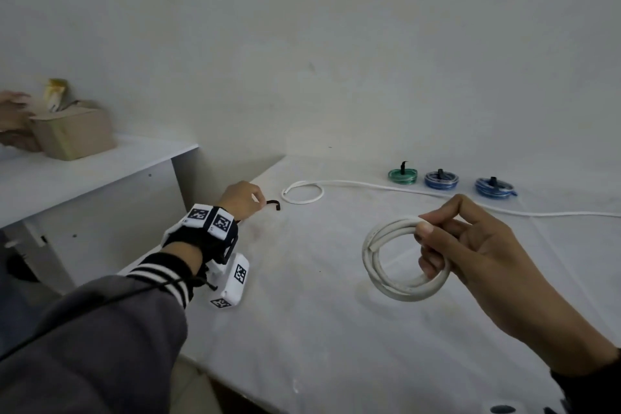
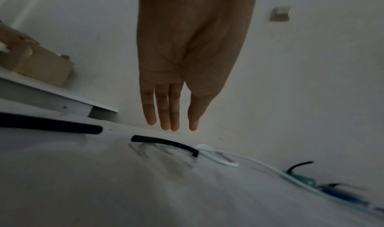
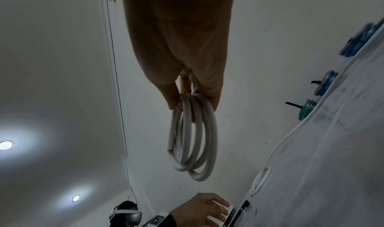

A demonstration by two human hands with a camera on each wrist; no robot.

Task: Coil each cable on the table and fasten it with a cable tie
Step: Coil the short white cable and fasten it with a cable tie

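A thick white round cable wound into a three-turn coil (image 1: 405,259) hangs off the worktop (image 1: 302,329) at about 4 o'clock, held upright, one cut end lying on its left side, no tie on it. A thin white cable (image 1: 369,183) lies uncoiled across the far worktop, one end curled into a loose loop at 11 o'clock. Just left of that loop lies a short black cable tie (image 1: 274,203), bent into a hook; a second black tie strip (image 2: 50,126) lies nearer. At 1 o'clock sit three finished coils in a row, each bound by a black tie: a green coil (image 1: 402,175), a blue coil (image 1: 441,179) and another blue coil (image 1: 494,187).
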